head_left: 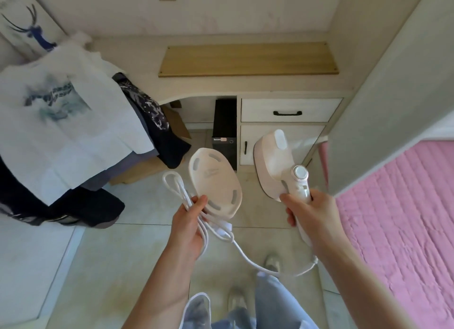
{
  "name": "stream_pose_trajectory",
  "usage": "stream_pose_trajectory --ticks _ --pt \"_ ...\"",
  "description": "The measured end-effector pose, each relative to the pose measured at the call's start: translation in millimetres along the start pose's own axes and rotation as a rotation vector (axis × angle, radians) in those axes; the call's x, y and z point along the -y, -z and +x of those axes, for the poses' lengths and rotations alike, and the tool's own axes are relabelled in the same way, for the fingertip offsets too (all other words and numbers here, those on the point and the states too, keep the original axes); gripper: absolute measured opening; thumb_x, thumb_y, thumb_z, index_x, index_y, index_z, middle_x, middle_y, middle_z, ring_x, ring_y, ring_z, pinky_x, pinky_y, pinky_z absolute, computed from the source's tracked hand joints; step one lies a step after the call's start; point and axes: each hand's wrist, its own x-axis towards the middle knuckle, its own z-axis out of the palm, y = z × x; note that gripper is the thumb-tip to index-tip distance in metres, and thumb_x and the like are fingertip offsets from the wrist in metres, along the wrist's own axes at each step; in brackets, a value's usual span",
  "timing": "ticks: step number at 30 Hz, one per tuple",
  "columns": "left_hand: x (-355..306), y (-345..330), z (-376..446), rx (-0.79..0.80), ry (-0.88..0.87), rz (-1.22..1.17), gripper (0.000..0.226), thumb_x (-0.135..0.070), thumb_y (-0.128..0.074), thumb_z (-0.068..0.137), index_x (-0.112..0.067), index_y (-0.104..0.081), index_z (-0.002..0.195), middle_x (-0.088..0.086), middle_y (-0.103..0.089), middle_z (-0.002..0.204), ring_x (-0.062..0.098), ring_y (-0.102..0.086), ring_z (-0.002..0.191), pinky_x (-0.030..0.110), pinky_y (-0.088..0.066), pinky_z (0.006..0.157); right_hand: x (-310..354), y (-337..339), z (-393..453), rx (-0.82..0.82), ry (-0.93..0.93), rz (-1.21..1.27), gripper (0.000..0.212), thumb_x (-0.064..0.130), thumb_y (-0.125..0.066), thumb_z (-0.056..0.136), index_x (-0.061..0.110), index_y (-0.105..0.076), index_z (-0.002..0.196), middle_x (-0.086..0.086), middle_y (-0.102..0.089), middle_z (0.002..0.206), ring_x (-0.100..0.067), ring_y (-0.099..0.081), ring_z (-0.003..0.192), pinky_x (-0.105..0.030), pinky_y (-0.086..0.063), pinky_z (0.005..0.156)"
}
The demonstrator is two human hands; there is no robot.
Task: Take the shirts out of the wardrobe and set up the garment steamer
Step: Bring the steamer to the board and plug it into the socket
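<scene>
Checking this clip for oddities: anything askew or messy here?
Only the shirts: heaped loosely at left, hanging over the edge. The steamer and cord look intact.

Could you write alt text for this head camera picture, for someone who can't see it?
A person's right hand holds a white garment steamer by its handle; the left hand grips its coiled cord and an oval white plate. Shirts lie piled at left.

Bare forearms, no sleeves visible. Light blue jeans [275, 301], loose fit. Pale grey-white shoes [272, 262]. Light garment hem [196, 309] with white edging at waist.
</scene>
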Motion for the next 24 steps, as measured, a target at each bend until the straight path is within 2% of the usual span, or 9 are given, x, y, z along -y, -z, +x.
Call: stream_pose_trajectory --ticks 5,7,11,16,21,24 --pt "-21 -19 32 -0.037 -0.016 -0.027 0.011 -0.01 -0.066 0.087 -0.009 -0.059 0.097 0.006 -0.063 0.086 0.019 -0.06 0.081 0.033 -0.049 0.083 21 -11 41 0.029 -0.015 0.006 0.018 0.012 -0.067 0.075 0.007 -0.056 0.061 0.0 -0.056 0.047 -0.011 -0.05 0.038 -0.02 -0.04 0.042" --pt "-29 -31 48 -0.059 -0.024 -0.027 0.014 -0.01 -0.066 0.087 -0.009 -0.058 0.098 0.007 -0.062 0.085 0.02 -0.059 0.08 0.034 -0.048 0.083 31 -14 63 0.037 -0.022 0.007 0.017 0.013 -0.068 0.075 0.008 -0.057 0.062 0.0 -0.057 0.047 -0.012 -0.051 0.038 -0.023 -0.042 0.044" --pt "-49 -64 81 -0.081 -0.059 -0.021 0.011 -0.009 -0.066 0.087 -0.009 -0.057 0.094 0.007 -0.061 0.084 0.019 -0.058 0.079 0.034 -0.049 0.08 56 -15 112 0.082 0.001 -0.024 0.016 0.014 -0.067 0.076 0.005 -0.059 0.065 -0.001 -0.058 0.047 -0.009 -0.051 0.038 -0.017 -0.041 0.04" --pt "-75 -113 122 -0.118 -0.104 -0.008 0.015 -0.011 -0.069 0.085 -0.007 -0.06 0.097 0.012 -0.063 0.094 0.025 -0.059 0.089 0.039 -0.051 0.086 90 -13 179 0.127 0.004 -0.042 0.013 0.015 -0.068 0.077 0.004 -0.063 0.072 -0.002 -0.061 0.052 -0.012 -0.055 0.041 -0.024 -0.045 0.046" --pt "-100 -156 152 -0.181 -0.169 -0.012 0.014 -0.012 -0.069 0.085 -0.009 -0.062 0.098 0.008 -0.063 0.092 0.021 -0.059 0.084 0.032 -0.049 0.071 119 -11 232 0.159 0.026 -0.092 0.016 0.019 -0.069 0.077 0.005 -0.063 0.072 -0.005 -0.064 0.056 -0.011 -0.056 0.042 -0.024 -0.044 0.047" --pt "-111 -174 163 -0.218 -0.207 -0.056 0.008 -0.009 -0.068 0.086 -0.014 -0.062 0.089 0.004 -0.062 0.084 0.018 -0.057 0.077 0.03 -0.047 0.069 129 -12 255 0.174 0.014 -0.091 0.016 0.019 -0.069 0.076 0.006 -0.063 0.07 -0.003 -0.063 0.054 -0.011 -0.055 0.041 -0.02 -0.042 0.044"
